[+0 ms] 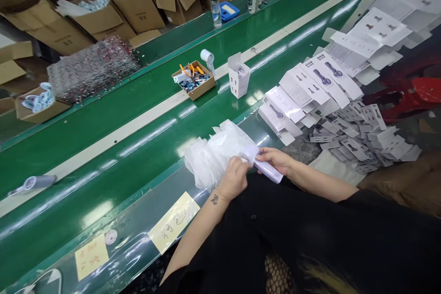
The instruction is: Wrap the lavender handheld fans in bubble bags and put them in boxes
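My right hand (275, 161) is closed around a pale purple handheld device (269, 172), whose bar-shaped end points towards my body. A translucent white plastic bag (220, 147) covers the far end of this device. My left hand (236, 177) pinches the bag at its mouth, where the device goes in. More crumpled bags seem to lie beneath, but I cannot separate them. Beyond the hands, an open white printed carton (239, 76) stands upright on the green belt with something pale inside.
A small cardboard box (195, 80) holds orange-handled tools, with a pale blue device (207, 57) behind it. Overlapping flat cartons (310, 82) line the right side. A grey device (39, 182) lies at left. Yellow notes (174, 223) are on the near edge; cardboard boxes (138, 9) stand across the belt.
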A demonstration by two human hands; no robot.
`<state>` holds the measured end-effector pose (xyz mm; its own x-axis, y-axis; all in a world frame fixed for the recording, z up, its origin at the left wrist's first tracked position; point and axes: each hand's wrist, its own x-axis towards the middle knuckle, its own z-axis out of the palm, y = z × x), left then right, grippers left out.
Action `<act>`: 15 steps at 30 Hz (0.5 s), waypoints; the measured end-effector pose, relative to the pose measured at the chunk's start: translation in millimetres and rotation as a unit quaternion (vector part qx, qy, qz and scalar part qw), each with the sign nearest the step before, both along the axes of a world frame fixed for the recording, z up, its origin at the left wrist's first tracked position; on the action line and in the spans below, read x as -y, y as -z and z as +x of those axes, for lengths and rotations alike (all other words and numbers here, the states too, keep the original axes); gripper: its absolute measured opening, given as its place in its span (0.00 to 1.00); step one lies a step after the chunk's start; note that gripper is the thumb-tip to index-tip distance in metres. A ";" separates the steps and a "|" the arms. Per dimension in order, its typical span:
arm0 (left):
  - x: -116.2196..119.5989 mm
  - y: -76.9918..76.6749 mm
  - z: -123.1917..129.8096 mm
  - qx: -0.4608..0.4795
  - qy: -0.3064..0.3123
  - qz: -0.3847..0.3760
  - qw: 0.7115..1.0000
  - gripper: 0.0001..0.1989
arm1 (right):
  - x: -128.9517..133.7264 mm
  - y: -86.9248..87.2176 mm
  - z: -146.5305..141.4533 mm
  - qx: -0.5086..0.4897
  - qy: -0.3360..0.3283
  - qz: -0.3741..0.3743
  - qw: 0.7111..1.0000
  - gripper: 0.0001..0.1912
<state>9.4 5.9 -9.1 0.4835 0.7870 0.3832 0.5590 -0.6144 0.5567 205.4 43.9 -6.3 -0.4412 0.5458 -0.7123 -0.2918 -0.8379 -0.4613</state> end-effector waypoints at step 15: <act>-25.4 -11.3 39.2 0.335 -0.165 -0.582 0.722 0.09 | 15.0 4.4 31.8 0.238 -0.027 0.102 0.966 0.14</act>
